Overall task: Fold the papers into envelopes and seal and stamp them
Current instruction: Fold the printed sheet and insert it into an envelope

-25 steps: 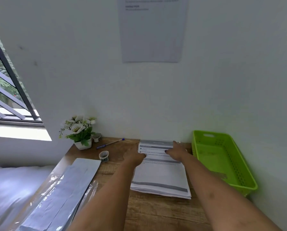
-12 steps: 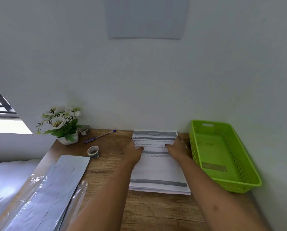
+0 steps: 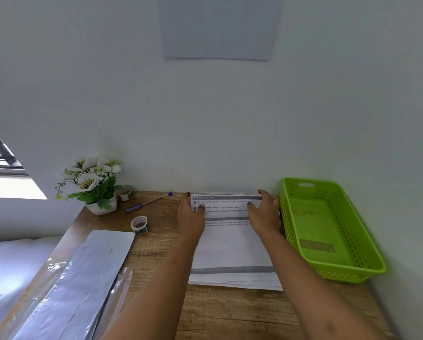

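change: vs half a second ago both hands sit further apart, out at the far corners of the papers (image 3: 230,246); the stack is in the same spot
left hand (image 3: 190,217): far-left corner, thumb on top sheet, fingers hooked over far edge, pinching it
right hand (image 3: 263,214): far-right corner, same pinch, just beside the green basket (image 3: 338,273)
arms: both stretched forward, palms down
papers: flat on the table (image 3: 161,241), against the wall, between tape roll (image 3: 139,225) and basket

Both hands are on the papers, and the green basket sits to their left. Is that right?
No. In the head view the green basket sits to the right of the papers, not their left. The left hand and right hand are both on the papers.
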